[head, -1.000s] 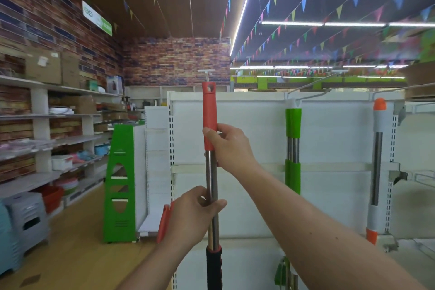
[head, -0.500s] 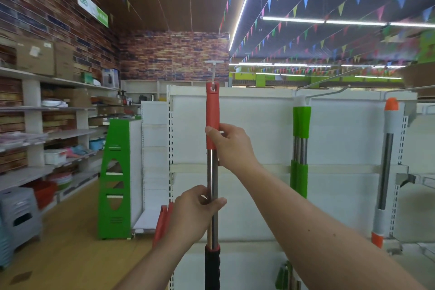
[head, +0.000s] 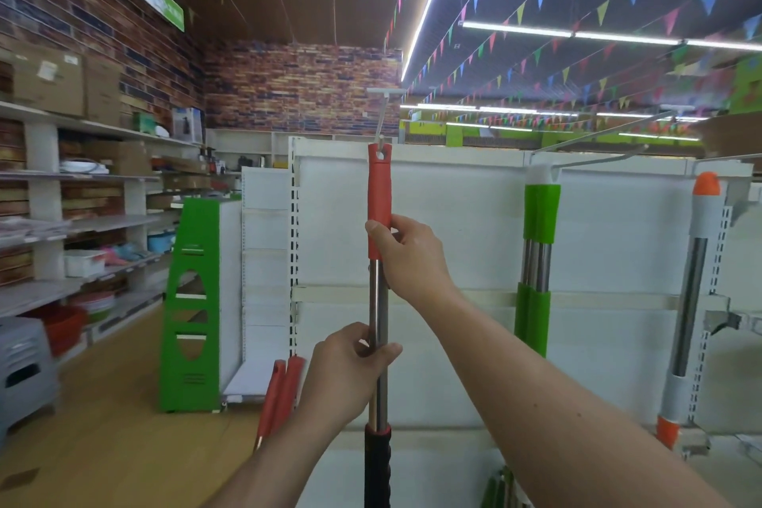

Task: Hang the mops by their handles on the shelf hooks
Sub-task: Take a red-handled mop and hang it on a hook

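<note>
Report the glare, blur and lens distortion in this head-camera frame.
Head view: the ceiling light strip blows out to white; the left wall shelves smear softly; the white shelf panel's top edge bows from the wide lens; the red-handled mop, left hand and right hand look fairly sharp.

The person is showing only as two bare hands and two bare forearms. The left hand and the right hand are showing uncovered skin from the fingers across the knuckles to the wrists. The left forearm is running bare to the near bottom edge. The right forearm, lying nearer the camera and looking thicker, is running bare to the near right corner. The thumbnails are looking short and plain.
</note>
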Motion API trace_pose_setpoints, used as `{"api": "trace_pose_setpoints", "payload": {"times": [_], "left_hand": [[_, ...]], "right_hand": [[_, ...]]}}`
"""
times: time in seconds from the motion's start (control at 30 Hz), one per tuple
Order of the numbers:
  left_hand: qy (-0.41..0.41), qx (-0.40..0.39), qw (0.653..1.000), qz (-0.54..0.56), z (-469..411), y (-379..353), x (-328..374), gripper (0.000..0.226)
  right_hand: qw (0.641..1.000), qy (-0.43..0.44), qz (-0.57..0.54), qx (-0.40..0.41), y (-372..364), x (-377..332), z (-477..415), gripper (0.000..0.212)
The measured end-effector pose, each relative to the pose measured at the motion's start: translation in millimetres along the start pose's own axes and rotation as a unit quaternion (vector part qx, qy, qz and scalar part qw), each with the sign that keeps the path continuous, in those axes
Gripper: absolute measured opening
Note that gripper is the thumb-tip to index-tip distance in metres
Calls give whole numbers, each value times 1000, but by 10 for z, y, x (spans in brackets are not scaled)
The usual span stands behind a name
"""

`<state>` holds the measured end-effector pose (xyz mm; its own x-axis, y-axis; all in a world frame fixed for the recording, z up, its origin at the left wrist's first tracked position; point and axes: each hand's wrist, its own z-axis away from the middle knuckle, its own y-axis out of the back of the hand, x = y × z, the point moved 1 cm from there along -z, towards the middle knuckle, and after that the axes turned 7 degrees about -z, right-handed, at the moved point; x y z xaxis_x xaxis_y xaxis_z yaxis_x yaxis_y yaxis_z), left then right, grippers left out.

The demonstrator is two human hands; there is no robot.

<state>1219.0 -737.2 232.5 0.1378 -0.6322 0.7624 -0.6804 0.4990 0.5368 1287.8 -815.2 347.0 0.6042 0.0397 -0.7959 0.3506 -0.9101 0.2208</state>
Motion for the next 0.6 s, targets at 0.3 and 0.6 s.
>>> {"api": "trace_pose_setpoints", "payload": {"times": [0.3, 0.6], "left_hand": [[-3, -14, 1000, -14, -328, -103, -120, 25], [-2, -24, 1000, -10, -652, -172, -247, 20]], "right_hand": [[1000, -10, 10, 2, -55, 170, -254, 29], [1000, -7, 23, 18, -164, 341, -515, 32]]}}
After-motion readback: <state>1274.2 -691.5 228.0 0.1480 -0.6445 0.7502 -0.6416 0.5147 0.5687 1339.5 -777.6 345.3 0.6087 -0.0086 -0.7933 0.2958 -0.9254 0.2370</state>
